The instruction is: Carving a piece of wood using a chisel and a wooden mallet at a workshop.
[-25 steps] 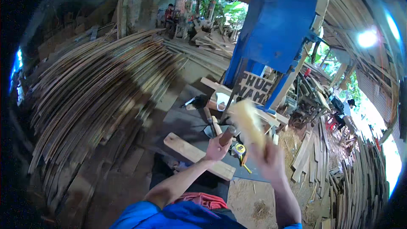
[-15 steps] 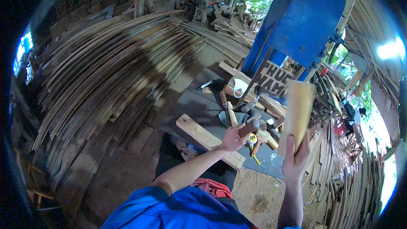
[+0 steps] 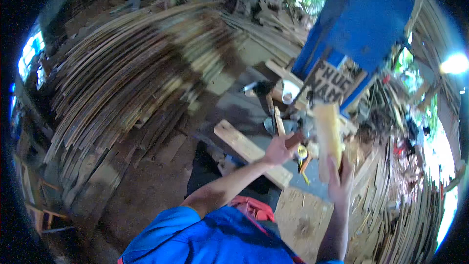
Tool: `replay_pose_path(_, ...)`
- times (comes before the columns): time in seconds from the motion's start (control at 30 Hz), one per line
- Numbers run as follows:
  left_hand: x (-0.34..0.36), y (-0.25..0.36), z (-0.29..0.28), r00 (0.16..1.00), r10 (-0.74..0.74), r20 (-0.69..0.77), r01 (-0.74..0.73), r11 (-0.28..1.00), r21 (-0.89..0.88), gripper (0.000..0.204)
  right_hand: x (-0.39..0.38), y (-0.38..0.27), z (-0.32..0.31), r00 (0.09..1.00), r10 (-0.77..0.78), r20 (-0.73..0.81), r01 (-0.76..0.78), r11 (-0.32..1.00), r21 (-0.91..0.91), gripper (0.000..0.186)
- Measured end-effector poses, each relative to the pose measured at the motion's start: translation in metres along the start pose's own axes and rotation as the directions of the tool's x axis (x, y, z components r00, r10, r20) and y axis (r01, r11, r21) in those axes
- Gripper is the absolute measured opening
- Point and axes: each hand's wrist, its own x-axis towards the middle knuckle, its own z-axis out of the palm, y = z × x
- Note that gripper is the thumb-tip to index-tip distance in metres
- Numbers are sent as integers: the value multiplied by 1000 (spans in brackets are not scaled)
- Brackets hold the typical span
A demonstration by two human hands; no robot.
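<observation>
My right hand (image 3: 340, 178) is wrapped round the lower end of a pale wooden block (image 3: 328, 129), which it holds up and tilted; motion blurs its outline. My left hand (image 3: 278, 151) is closed on a short reddish-brown wooden piece (image 3: 294, 140), whose kind I cannot make out. A yellow tape measure (image 3: 302, 153) lies between the two hands, near the left one. A thin light wooden stick (image 3: 279, 121) rises just beyond my left fingers. Under my left forearm runs a thick plank (image 3: 244, 147) across the near side of the dark work surface (image 3: 222, 113).
A tall blue machine (image 3: 359, 24), seemingly a bandsaw, stands ahead to the right, with a lettered board (image 3: 336, 84) on it. A white object (image 3: 289, 91) sits by its base. Long boards (image 3: 127, 73) are stacked at left; timber strips (image 3: 410, 220) lean at right.
The pale block has come left and slightly down, closer to my left hand, and its tilt has changed. My left hand keeps its grip. The whole view has shifted a little.
</observation>
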Motion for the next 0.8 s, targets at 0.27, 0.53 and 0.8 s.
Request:
replay_pose_path(0.27,14,-17,-51,975,-161,-151,104,939,-328,32,7,135,137,938,345,12,-272,718,641,39)
replay_pose_path(0.53,4,-14,-68,976,-173,-131,78,843,-533,27,-16,200,175,872,490,-3,-389,696,603,41)
replay_pose_path(0.8,3,-11,-59,941,-184,-286,10,856,-517,21,-21,227,188,851,525,-32,-450,757,473,48)
